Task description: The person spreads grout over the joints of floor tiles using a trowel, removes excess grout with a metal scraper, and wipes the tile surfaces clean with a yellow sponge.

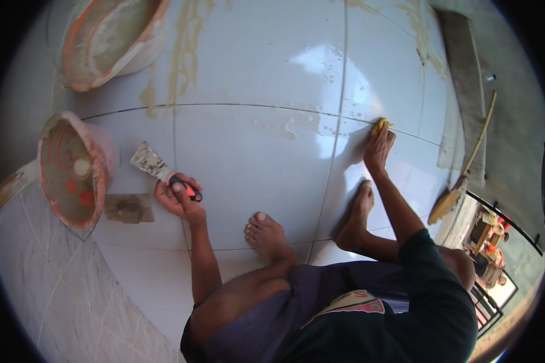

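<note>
My left hand (184, 202) is closed around the black and red handle of a putty knife (149, 160). Its broad blade, speckled with dried residue, points up and away to the left, raised over the pale tiles. Out to the right, my right hand (378, 150) grips a small yellow sponge or cloth (383, 124) and presses it on the tiled floor (242, 163), right by a joint between tiles. Which of the two it is cannot be made out. Wet drops and smears lie on the tiles left of that hand.
An orange-rimmed bucket (98, 181) with murky water stands at the left, a larger basin (154, 45) beyond it. Beside the bucket lies a flat, dirty trowel or float (129, 209). Tan grout smears (184, 54) streak the far tiles. A broom (466, 175) leans at the right; people are outside.
</note>
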`<state>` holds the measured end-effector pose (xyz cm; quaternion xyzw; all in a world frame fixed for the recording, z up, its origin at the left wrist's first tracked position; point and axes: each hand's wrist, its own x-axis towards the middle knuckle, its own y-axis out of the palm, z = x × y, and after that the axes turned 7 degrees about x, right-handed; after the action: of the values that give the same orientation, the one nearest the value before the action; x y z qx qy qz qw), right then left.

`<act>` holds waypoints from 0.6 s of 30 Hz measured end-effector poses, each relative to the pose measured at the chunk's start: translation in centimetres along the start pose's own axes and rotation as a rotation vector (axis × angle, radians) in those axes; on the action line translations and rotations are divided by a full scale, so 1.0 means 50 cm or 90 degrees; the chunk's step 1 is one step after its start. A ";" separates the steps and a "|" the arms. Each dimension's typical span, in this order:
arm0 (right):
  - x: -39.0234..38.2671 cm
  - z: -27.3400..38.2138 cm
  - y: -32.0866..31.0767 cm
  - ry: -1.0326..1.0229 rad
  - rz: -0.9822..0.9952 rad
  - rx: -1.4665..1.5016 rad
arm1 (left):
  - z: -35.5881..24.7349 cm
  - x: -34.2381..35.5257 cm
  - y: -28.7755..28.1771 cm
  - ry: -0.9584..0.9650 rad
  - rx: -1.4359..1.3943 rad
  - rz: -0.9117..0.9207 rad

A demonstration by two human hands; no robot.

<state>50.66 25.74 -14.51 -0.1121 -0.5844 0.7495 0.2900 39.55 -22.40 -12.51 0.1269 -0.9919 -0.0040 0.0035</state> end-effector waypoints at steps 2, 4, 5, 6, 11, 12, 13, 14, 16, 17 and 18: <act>-0.037 0.176 0.049 -0.015 -0.017 0.082 | -0.010 -0.004 -0.013 0.002 0.016 -0.006; -0.039 0.336 0.080 -0.023 -0.006 0.133 | -0.009 -0.006 -0.010 -0.007 -0.037 -0.035; -0.035 0.414 0.095 -0.022 0.006 0.157 | -0.019 -0.011 -0.012 0.005 -0.023 -0.039; -0.032 0.486 0.114 -0.048 0.012 0.191 | -0.029 -0.019 -0.011 0.006 -0.018 -0.040; -0.035 0.801 0.192 -0.252 0.113 0.321 | -0.059 -0.075 -0.073 0.051 -0.004 -0.096; -0.020 0.842 0.202 -0.274 0.109 0.341 | -0.076 -0.083 -0.092 0.063 0.016 -0.116; -0.014 0.864 0.216 -0.356 0.161 0.363 | -0.092 -0.107 -0.107 0.039 0.052 -0.139; -0.009 0.881 0.217 -0.442 0.204 0.385 | -0.099 -0.129 -0.121 0.029 0.065 -0.160; -0.017 0.855 0.201 -0.491 0.228 0.349 | -0.114 -0.171 -0.150 0.025 0.096 -0.156; -0.027 0.823 0.195 -0.506 0.238 0.322 | -0.107 -0.192 -0.146 0.018 0.090 -0.168; -0.064 0.812 0.177 -0.539 0.247 0.310 | -0.105 -0.207 -0.150 0.009 0.093 -0.180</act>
<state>29.97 -10.35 -11.54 0.1652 -0.4278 0.8833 -0.0979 51.49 -27.12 -7.39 0.2650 -0.9618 0.0683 0.0007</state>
